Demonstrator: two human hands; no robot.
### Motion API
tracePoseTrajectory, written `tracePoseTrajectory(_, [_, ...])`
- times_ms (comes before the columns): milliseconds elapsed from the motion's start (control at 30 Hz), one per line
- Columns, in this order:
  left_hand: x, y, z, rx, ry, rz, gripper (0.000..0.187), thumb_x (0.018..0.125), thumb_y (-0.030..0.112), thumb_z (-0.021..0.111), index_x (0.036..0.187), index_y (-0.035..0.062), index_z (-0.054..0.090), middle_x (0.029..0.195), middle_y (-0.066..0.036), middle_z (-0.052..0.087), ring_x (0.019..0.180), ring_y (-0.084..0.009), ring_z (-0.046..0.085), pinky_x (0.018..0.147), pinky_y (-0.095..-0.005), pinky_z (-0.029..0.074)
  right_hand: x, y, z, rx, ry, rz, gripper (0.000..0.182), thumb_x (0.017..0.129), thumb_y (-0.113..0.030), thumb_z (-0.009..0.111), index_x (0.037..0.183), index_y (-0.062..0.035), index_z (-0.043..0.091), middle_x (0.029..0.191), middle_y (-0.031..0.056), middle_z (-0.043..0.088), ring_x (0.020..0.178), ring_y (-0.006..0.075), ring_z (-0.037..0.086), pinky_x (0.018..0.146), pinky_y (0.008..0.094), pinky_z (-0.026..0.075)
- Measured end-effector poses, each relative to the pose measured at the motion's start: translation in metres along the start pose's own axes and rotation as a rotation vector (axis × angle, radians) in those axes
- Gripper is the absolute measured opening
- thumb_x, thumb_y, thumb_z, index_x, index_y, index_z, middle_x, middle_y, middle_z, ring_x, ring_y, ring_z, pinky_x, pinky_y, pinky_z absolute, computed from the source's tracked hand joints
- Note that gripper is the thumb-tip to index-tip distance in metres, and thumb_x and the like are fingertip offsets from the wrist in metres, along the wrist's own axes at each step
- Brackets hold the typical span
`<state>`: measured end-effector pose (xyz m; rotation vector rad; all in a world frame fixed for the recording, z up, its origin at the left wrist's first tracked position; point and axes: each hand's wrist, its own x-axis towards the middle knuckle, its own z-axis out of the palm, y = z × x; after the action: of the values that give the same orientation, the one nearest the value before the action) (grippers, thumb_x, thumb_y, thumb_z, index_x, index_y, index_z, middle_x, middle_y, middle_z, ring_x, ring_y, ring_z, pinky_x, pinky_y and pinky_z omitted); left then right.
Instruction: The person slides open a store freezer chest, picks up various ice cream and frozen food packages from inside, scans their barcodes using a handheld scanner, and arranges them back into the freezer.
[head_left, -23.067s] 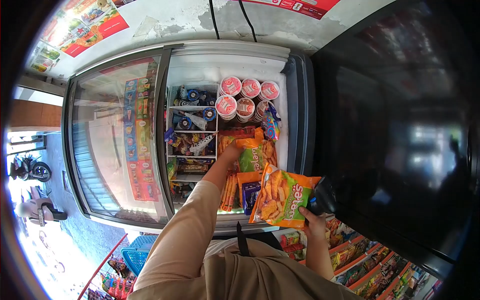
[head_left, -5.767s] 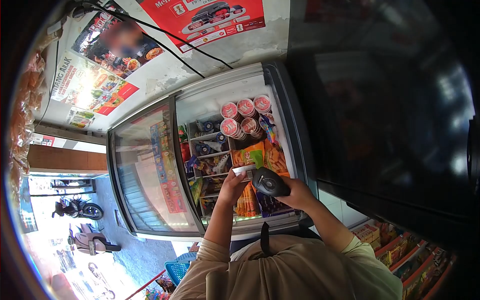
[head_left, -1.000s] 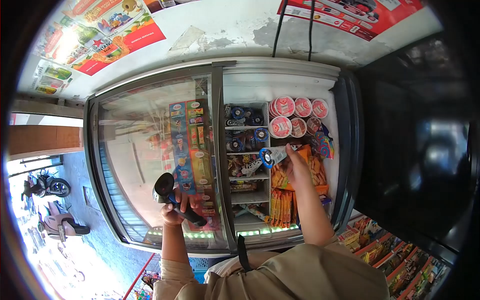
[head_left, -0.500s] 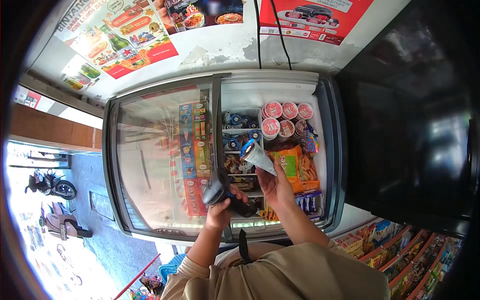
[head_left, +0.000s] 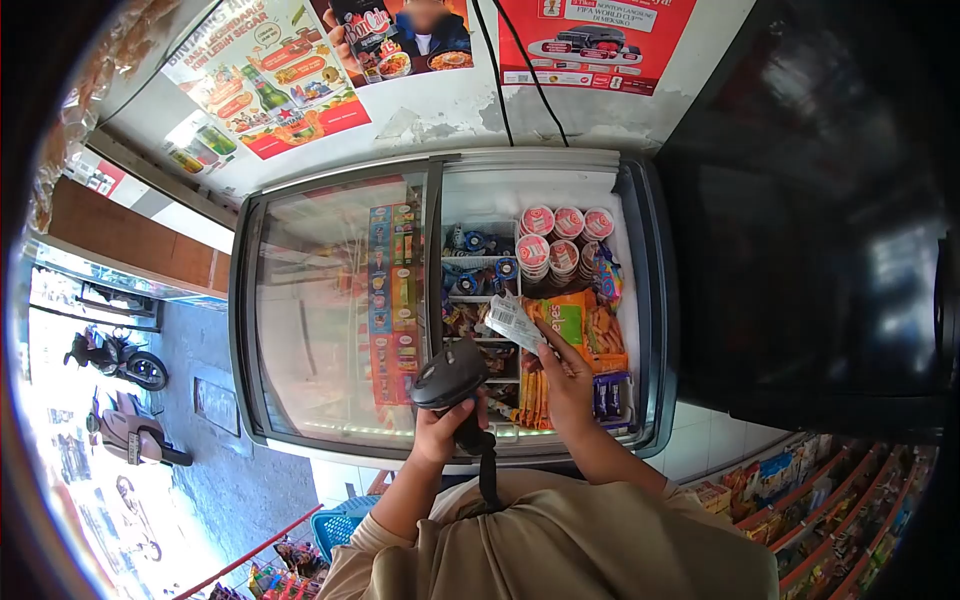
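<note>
My left hand is wrapped round the handle of a black handheld scanner, with a dark strap hanging below it. A white wrapped item with a barcode facing up is pinched in my right hand. Both hands are over the open right half of a chest freezer. Under and beside the wrapped item lie an orange bag, blue-topped cones and stacked cups with pink lids.
The freezer's left half is under a glass lid. Purple packs sit in its near right corner. Snack shelves stand at lower right, a blue basket at lower left. A large black panel is at right.
The wrapped item has turned in my right hand, and its barcode now shows. My left hand has tilted the scanner so that its top faces up, near the item.
</note>
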<state>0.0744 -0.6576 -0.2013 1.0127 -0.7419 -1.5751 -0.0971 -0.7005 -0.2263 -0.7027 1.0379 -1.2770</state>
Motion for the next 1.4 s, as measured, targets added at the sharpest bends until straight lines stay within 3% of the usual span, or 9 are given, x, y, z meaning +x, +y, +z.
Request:
tracePoseTrajectory(133, [-0.009, 0.001, 0.020, 0.065, 0.078, 0.029, 0.024, 0.082, 0.008, 0.057, 0.103, -0.0022, 0.054, 0.078, -0.010, 0.059, 0.063, -0.0169, 0.058, 0.057, -0.0275, 0.047, -0.006, -0.008, -0.002, -0.130, -0.027, -0.142, 0.036, 0.090, -0.006, 0.054, 0.125, -0.0008, 0.050, 0.113, 0.0091, 0.054, 0.087, 0.0111, 0.057, 0.073, 0.0230, 0.047])
tracePoseTrajectory(433, [-0.018, -0.007, 0.047, 0.338, 0.255, 0.099, 0.022, 0.084, 0.003, 0.059, 0.105, -0.0004, 0.055, 0.084, -0.005, 0.060, 0.067, -0.0112, 0.059, 0.060, -0.0240, 0.048, -0.010, -0.010, -0.012, -0.419, -0.107, -0.414, 0.034, 0.089, -0.001, 0.053, 0.123, -0.0001, 0.051, 0.114, 0.0095, 0.049, 0.102, 0.0133, 0.052, 0.083, 0.0231, 0.045])
tracePoseTrajectory(833, [-0.012, -0.014, 0.038, 0.386, 0.310, 0.060, 0.019, 0.084, 0.004, 0.060, 0.102, -0.0003, 0.058, 0.083, -0.005, 0.062, 0.069, -0.0110, 0.060, 0.062, -0.0242, 0.049, -0.005, -0.007, -0.011, -0.293, -0.121, -0.367, 0.034, 0.090, -0.003, 0.053, 0.123, 0.0023, 0.050, 0.118, 0.0110, 0.049, 0.102, 0.0141, 0.052, 0.085, 0.0254, 0.045])
tracePoseTrajectory(900, [-0.007, -0.019, 0.032, 0.397, 0.294, 0.117, 0.019, 0.084, 0.003, 0.060, 0.102, -0.0006, 0.058, 0.083, -0.005, 0.062, 0.070, -0.0108, 0.060, 0.063, -0.0241, 0.049, -0.004, -0.008, -0.005, -0.059, -0.056, -0.149, 0.033, 0.092, -0.008, 0.052, 0.123, 0.0024, 0.050, 0.113, 0.0107, 0.054, 0.095, 0.0136, 0.056, 0.082, 0.0261, 0.047])
tracePoseTrajectory(933, [-0.005, -0.021, 0.029, 0.408, 0.277, 0.175, 0.018, 0.083, 0.002, 0.060, 0.101, -0.0008, 0.058, 0.083, -0.004, 0.062, 0.071, -0.0107, 0.060, 0.064, -0.0241, 0.049, -0.001, -0.007, -0.005, -0.062, -0.050, -0.146, 0.033, 0.092, -0.008, 0.052, 0.123, 0.0024, 0.050, 0.113, 0.0107, 0.054, 0.095, 0.0136, 0.056, 0.082, 0.0261, 0.047])
tracePoseTrajectory(1000, [0.000, -0.019, 0.026, 0.419, 0.281, 0.156, 0.019, 0.083, 0.002, 0.060, 0.102, -0.0011, 0.058, 0.083, -0.005, 0.062, 0.071, -0.0107, 0.061, 0.064, -0.0242, 0.049, 0.006, -0.006, -0.007, 0.138, -0.014, 0.166, 0.034, 0.095, -0.017, 0.048, 0.123, 0.0013, 0.050, 0.104, 0.0094, 0.060, 0.086, 0.0140, 0.060, 0.078, 0.0270, 0.049])
tracePoseTrajectory(1133, [0.014, -0.020, 0.012, 0.437, 0.237, 0.178, 0.022, 0.081, 0.001, 0.060, 0.103, -0.0015, 0.058, 0.083, -0.005, 0.063, 0.070, -0.0108, 0.061, 0.064, -0.0244, 0.049, 0.017, 0.009, -0.012, 0.223, -0.022, 0.215, 0.036, 0.096, -0.023, 0.045, 0.124, -0.0002, 0.050, 0.099, 0.0087, 0.063, 0.079, 0.0147, 0.062, 0.076, 0.0269, 0.049])
tracePoseTrajectory(1333, [0.034, -0.011, 0.002, 0.500, 0.234, 0.128, 0.021, 0.080, 0.002, 0.061, 0.101, -0.0020, 0.060, 0.078, -0.004, 0.063, 0.065, -0.0097, 0.060, 0.061, -0.0248, 0.049, 0.028, 0.013, -0.005, 0.171, 0.013, 0.235, 0.038, 0.096, -0.024, 0.045, 0.124, 0.0013, 0.049, 0.110, 0.0120, 0.060, 0.091, 0.0173, 0.062, 0.080, 0.0301, 0.048])
tracePoseTrajectory(1400, [0.040, -0.012, 0.001, 0.507, 0.232, 0.130, 0.020, 0.080, 0.002, 0.061, 0.100, -0.0020, 0.060, 0.077, -0.004, 0.064, 0.065, -0.0095, 0.060, 0.062, -0.0248, 0.049, 0.033, 0.017, -0.002, 0.178, -0.025, 0.133, 0.038, 0.096, -0.025, 0.045, 0.124, 0.0016, 0.050, 0.112, 0.0122, 0.059, 0.096, 0.0191, 0.061, 0.086, 0.0329, 0.047])
